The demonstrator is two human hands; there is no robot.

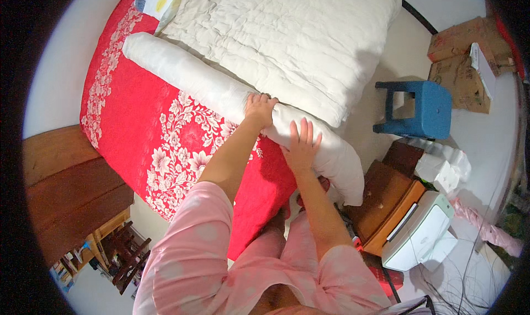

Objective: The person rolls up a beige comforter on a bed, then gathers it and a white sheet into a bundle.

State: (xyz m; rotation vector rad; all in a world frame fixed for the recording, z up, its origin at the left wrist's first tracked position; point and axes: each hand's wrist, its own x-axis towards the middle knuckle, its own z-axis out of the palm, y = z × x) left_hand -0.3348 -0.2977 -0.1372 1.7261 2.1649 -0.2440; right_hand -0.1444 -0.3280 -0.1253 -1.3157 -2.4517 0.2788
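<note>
A long roll of white bedding (194, 75) lies slantwise across the bed, and its right end bends down over the bed's edge. My left hand (260, 110) grips the top of the roll near its middle, where the cloth dents beneath the curled fingers. Flat against the roll's near side, further right, rests my right hand (302, 147) with its fingers apart. A wrinkled cream quilt (290, 37) is spread just beyond the roll. Under the roll, a red blanket (128, 104) with white flowers covers the near part of the bed.
Right of the bed stand a blue plastic stool (439, 110), cardboard boxes (459, 79) and a white printer (420, 232) beside a brown box (374, 201). Wrapped tissue packs (441, 168) lie behind them. A brown wooden panel (74, 186) borders the bed at left. Patterned cloth (161, 0) lies at the far corner.
</note>
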